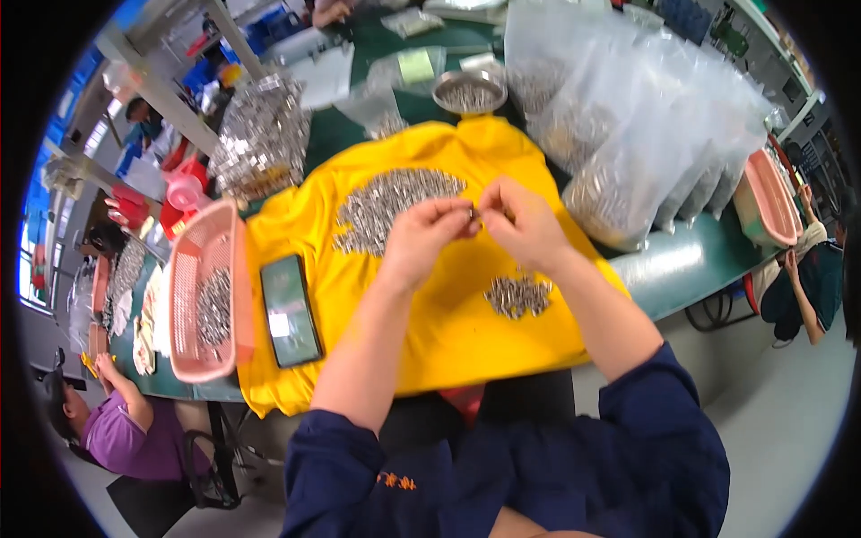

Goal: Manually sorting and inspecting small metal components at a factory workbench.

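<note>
From the head view, the left hand (421, 235) and the right hand (525, 222) meet above the middle of a yellow cloth (448, 332) spread on the green tabletop (691, 260). Their fingertips are pinched together on a small metal part (473, 212); it is too small to tell which way its long axis runs. At 11 o'clock from the hands lies a wide heap of metal parts (390, 204), near the left hand. At 6 o'clock from the right hand, a smaller pile (517, 294) sits apart from it. A phone (290, 310) lies at 8 o'clock, long axis running 12 to 6, just beside a pink basket (204, 296) at the cloth's left edge. Clear bags (628, 134) of parts crowd the 2 o'clock side. Bare cloth lies open between phone and smaller pile, toward the near edge.
</note>
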